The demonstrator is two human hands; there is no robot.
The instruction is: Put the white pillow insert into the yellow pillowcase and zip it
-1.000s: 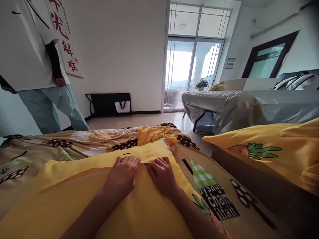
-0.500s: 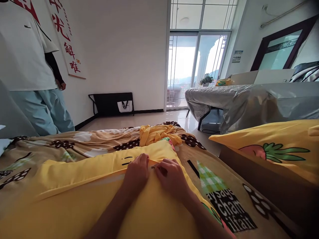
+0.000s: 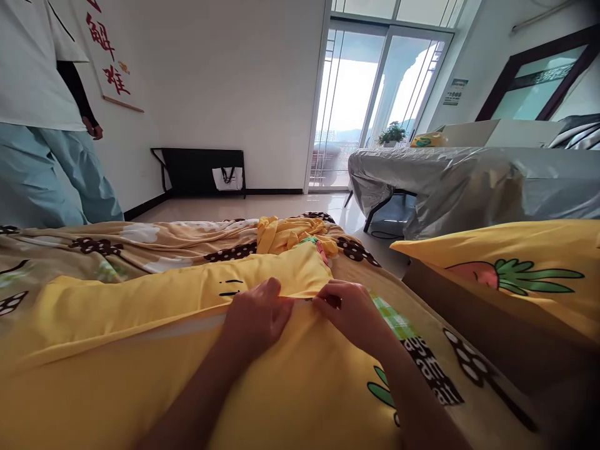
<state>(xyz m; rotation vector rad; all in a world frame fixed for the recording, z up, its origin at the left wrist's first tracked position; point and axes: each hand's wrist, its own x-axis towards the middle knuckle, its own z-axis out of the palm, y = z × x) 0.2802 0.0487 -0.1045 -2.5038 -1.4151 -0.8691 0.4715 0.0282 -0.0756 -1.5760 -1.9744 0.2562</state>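
A yellow pillowcase (image 3: pixel 290 369) with a stuffed shape inside spreads before me, with a long slit across it that shows a pale strip (image 3: pixel 187 326) on the left. My left hand (image 3: pixel 260 315) is closed on the fabric edge at this slit. Just to its right, my right hand (image 3: pixel 354 312) pinches at the slit's right end, where a small dark zipper pull shows at the fingertips, partly hidden. A printed face lies beyond my left hand, and a green leaf print is beside my right forearm.
Beneath lies a patterned brown blanket (image 3: pixel 154 234), with crumpled yellow cloth (image 3: pixel 281 232) at its far edge. To the right, a yellow carrot-print cushion (image 3: pixel 553 250) rests on a brown box (image 3: pixel 459 319). A plastic-covered table (image 3: pixel 445 175) stands behind; a person (image 3: pixel 51 125) stands at left.
My right hand has moved right along the slit, away from my left hand, which stays on the fabric. The view has tilted down, and the slit's edge is drawn straighter between the hands.
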